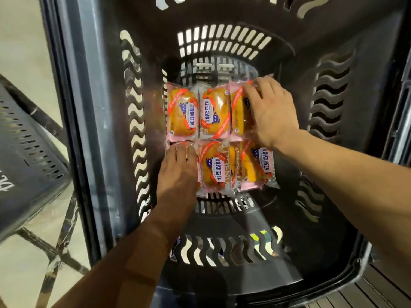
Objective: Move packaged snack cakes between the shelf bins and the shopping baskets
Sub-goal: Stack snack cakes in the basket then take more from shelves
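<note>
Left hand: the left hand reaches in from the lower left of the frame, forearm angled up toward the centre; it lies palm-down with fingers straight and together on the lower-left packet of the group, covering nearly all of it, so only a pink strip shows past the fingertips.
Right hand: the right hand comes in from the right edge, forearm slanting down-left to up; its fingers are spread and slightly bent over the upper-right packet, fingertips at the packet's top and left part, pressing on it. Whether the thumb curls under the wrapper I cannot tell.
Snack cakes: six packets lie flat on the basket floor in two rows of three, edges touching. Each is a clear wrapper with pink ends, an orange-golden cake inside, a white label with blue lettering and a diagonal orange-red band.
Upper row: upper-left packet and upper-middle packet are fully exposed, side by side.
Lower row: lower-middle packet sits just beside the left hand; lower-right packet is tilted a little and overlaps its neighbour.
Basket: a dark plastic shopping basket with wavy slots in its walls fills the centre of the frame.
Second basket: another dark basket shows at the left edge.
Floor: pale tiled floor in the lower left.
</note>
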